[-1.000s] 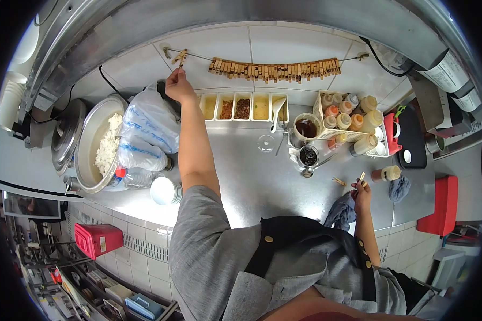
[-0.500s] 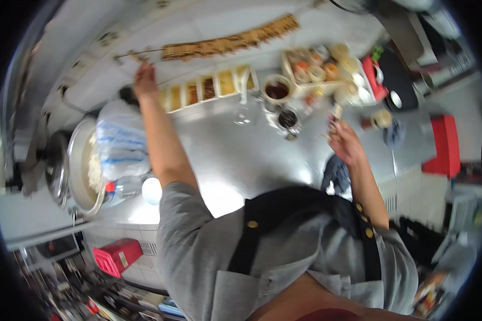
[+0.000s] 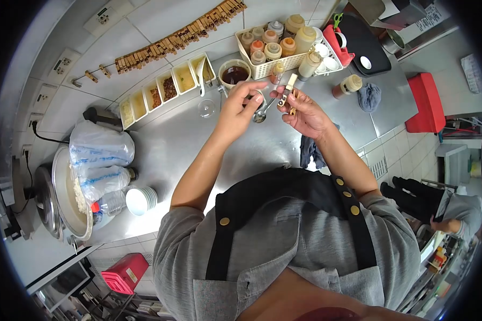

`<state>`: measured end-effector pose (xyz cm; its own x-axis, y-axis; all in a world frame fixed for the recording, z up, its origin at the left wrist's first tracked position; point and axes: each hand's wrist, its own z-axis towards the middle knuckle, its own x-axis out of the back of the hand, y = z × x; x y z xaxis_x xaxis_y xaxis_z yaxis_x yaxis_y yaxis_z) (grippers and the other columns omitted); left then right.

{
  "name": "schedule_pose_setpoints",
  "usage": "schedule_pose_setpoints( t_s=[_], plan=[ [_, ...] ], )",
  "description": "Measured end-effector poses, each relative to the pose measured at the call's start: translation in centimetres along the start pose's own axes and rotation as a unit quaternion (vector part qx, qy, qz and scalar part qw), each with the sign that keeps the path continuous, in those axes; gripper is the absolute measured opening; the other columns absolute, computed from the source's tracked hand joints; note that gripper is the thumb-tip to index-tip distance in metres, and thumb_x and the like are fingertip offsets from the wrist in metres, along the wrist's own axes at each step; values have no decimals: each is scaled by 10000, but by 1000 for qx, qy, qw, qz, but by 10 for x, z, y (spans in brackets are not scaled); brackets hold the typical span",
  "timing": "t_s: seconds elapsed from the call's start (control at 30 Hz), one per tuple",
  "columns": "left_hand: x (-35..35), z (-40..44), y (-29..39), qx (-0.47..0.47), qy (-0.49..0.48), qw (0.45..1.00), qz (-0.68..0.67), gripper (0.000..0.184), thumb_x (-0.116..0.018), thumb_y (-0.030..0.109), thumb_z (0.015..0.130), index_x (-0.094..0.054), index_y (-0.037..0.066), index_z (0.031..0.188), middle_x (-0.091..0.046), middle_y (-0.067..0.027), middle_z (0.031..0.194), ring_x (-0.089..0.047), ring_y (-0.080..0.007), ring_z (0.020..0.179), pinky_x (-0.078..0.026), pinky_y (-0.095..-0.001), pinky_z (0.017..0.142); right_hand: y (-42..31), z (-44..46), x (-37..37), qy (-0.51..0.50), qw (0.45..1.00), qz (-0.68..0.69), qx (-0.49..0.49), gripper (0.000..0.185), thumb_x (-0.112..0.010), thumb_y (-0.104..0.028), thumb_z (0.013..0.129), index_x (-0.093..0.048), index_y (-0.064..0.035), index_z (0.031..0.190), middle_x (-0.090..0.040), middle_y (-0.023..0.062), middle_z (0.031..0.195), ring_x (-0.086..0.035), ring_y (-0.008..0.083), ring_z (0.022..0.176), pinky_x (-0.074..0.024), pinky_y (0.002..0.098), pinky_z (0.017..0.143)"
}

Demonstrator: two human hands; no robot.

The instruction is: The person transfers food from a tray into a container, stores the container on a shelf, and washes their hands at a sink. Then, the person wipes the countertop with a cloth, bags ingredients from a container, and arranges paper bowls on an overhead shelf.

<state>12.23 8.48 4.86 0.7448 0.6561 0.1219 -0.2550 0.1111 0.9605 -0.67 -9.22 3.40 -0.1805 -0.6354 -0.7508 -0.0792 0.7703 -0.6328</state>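
My right hand [image 3: 309, 115] grips a few wooden clothespins [image 3: 290, 95] with dark marks, pinched between thumb and fingers above the steel counter. Close by on its left, my left hand [image 3: 239, 109] has thumb and fingers apart with nothing seen between them. Partly hidden behind the left hand is a small container with dark contents, and a metal spoon [image 3: 259, 116] sits beside it. On the tiled wall, a long row of wooden clothespins [image 3: 179, 40] hangs on a rod, with a couple set apart at its left end [image 3: 91, 76].
A divided tray [image 3: 139, 107] of toppings, a bowl of dark sauce [image 3: 234, 74] and a basket [image 3: 268, 69] of bottles line the wall. Left are stacked bowls [image 3: 140, 200], plastic bags [image 3: 102, 147] and a rice pot [image 3: 64, 187]. Another person [image 3: 458, 211] stands at far right.
My left hand has come away from the left end of the wall rod and moved right, near my right hand. My right hand has shifted left, still holding clothespins. The view has turned slightly.
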Motion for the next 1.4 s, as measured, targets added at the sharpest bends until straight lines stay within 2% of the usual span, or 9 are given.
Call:
schedule_pose_setpoints(
  t_s=[0.17, 0.33, 0.53, 0.63, 0.87, 1.03, 1.1, 1.27, 1.4],
  plan=[
    [5, 7, 3, 103, -103, 987, -65, 283, -584, 189, 982, -600, 53, 1229, -585, -48, 1249, -546, -150, 1099, -445, -319, 941, 4, 1, 2, 19, 998, -66, -1, 276, -648, -224, 959, -638, -113, 1211, -653, -39, 1073, -553, 29, 811, -396, 189, 599],
    [19, 13, 33, -161, -80, 956, 231, 449, -657, 131, 898, -551, 105, 1333, -541, -105, 1363, -518, -274, 1224, -408, -397, 1036, 2, 4, -9, 31, 955, -293, -15, 207, -677, -250, 942, -659, -129, 1109, -661, -76, 972, -495, 19, 747, -362, 185, 600],
    [41, 11, 18, -101, -72, 951, 282, 439, -664, 167, 908, -558, 73, 1323, -555, -119, 1349, -539, -285, 1217, -428, -409, 1034, 20, 15, -8, 49, 981, -187, 4, 247, -681, -225, 938, -633, -120, 1157, -666, -54, 1014, -508, 22, 779, -376, 190, 624],
    [45, 1, -21, 141, -179, 974, -12, 367, -662, 254, 942, -593, 40, 1231, -662, -47, 1114, -631, -177, 1039, -512, -350, 890, 24, 21, -24, 73, 977, -199, 33, 300, -667, -198, 947, -608, -112, 1229, -660, -49, 1030, -520, 22, 803, -384, 185, 637],
    [42, -20, -41, 220, -139, 930, -259, 283, -649, 220, 962, -639, 80, 1207, -685, -36, 1093, -645, -133, 1025, -532, -323, 875, 35, 41, -19, 5, 978, -210, -17, 390, -647, -176, 959, -561, -102, 1332, -653, -46, 1043, -561, 23, 827, -422, 179, 676],
    [88, 0, -40, 217, 43, 898, -380, 189, -671, 104, 926, -693, 69, 1111, -705, -40, 1047, -674, -139, 958, -557, -291, 856, 26, 36, -37, 0, 989, -147, -5, 393, -616, -240, 969, -563, -80, 1324, -626, -25, 1009, -553, 61, 827, -424, 201, 664],
    [146, 17, -57, 121, 181, 936, -277, 229, -706, 89, 894, -677, 33, 1113, -717, -89, 1011, -680, -165, 916, -561, -304, 819, 24, 32, -35, 34, 992, -123, -7, 385, -578, -272, 986, -566, -67, 1312, -609, -16, 1011, -548, 77, 842, -433, 215, 663],
    [313, 27, -98, -57, 503, 794, -337, 103, -676, 54, 920, -645, 1, 1004, -674, -77, 971, -653, -161, 881, -567, -240, 806, 17, 15, 13, 61, 998, -27, -18, 419, -509, -301, 993, -550, -17, 1299, -572, 3, 999, -542, 129, 821, -464, 239, 689],
    [350, 35, -120, 18, 571, 771, -279, 85, -661, 58, 933, -644, 3, 995, -670, -78, 961, -647, -147, 863, -567, -215, 781, 9, 10, 5, 78, 996, -43, -8, 354, -501, -235, 1012, -556, -18, 1287, -581, -7, 966, -569, 115, 842, -472, 239, 716]
  ],
)
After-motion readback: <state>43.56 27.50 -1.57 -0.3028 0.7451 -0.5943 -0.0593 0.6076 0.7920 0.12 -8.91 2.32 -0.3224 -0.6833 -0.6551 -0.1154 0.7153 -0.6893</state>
